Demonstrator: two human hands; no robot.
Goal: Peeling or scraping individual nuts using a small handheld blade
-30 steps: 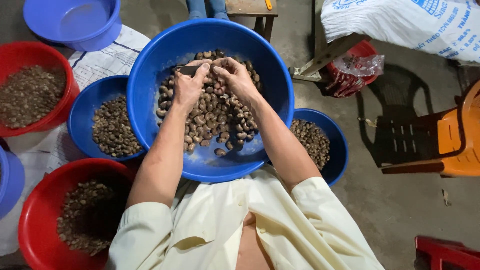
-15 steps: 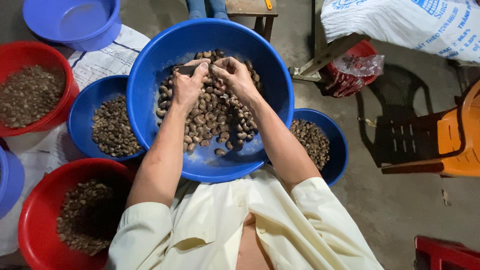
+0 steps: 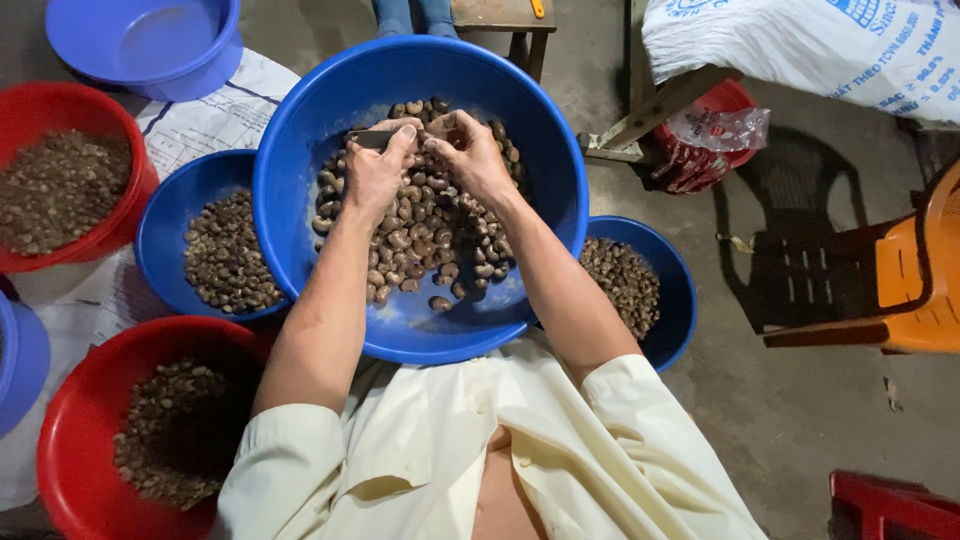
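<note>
- The left hand [image 3: 372, 172] gripped a small dark blade [image 3: 368, 139], fingers clamped on it, over the big blue basin [image 3: 300, 120].
- The right hand [image 3: 470, 152] pinched a single nut [image 3: 432, 133] between thumb and fingertips, just beside the blade.
- A heap of brown nuts [image 3: 430, 240] lay in the basin under both hands.
- Smaller blue bowls [image 3: 160, 235] and red tubs [image 3: 70, 440] of nuts stood around it on the floor.

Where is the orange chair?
In the head view the orange chair stands at the far right edge, on the person's right, past the small blue bowl of nuts and below the white sack.
</note>
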